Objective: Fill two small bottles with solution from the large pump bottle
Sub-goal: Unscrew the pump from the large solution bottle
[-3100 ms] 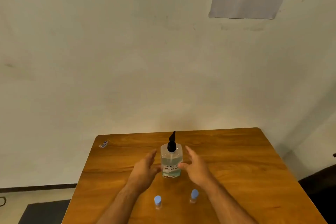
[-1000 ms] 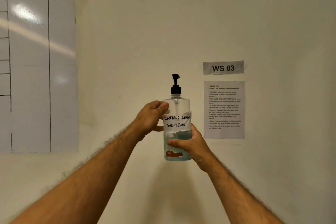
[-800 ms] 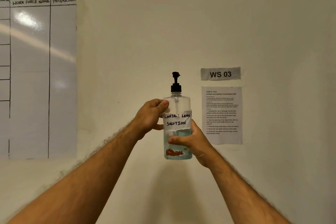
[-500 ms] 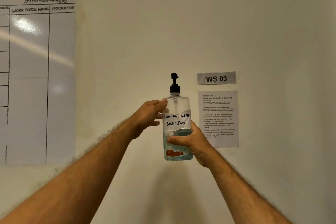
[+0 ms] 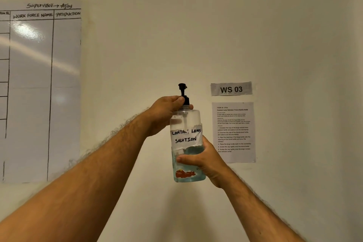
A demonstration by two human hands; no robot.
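I hold the large clear pump bottle [image 5: 187, 137] upright in the air in front of the wall. Its white label reads "CONTACT LENS SOLUTION" and pale blue liquid fills its lower part. My right hand [image 5: 204, 161] grips the lower half of the bottle from the right. My left hand [image 5: 167, 112] is curled round the black pump collar [image 5: 185, 101] at the neck, thumb on its front. The pump head sticks up above my fingers. The two small bottles and the table are out of view.
A whiteboard chart [image 5: 39, 92] hangs on the wall at the left. A "WS 03" sign [image 5: 231, 89] and a printed instruction sheet [image 5: 233, 131] are on the wall just right of the bottle.
My left hand has slid up from the bottle's shoulder to the black pump collar. The bottle, lifted off the table earlier, stays at about the same height.
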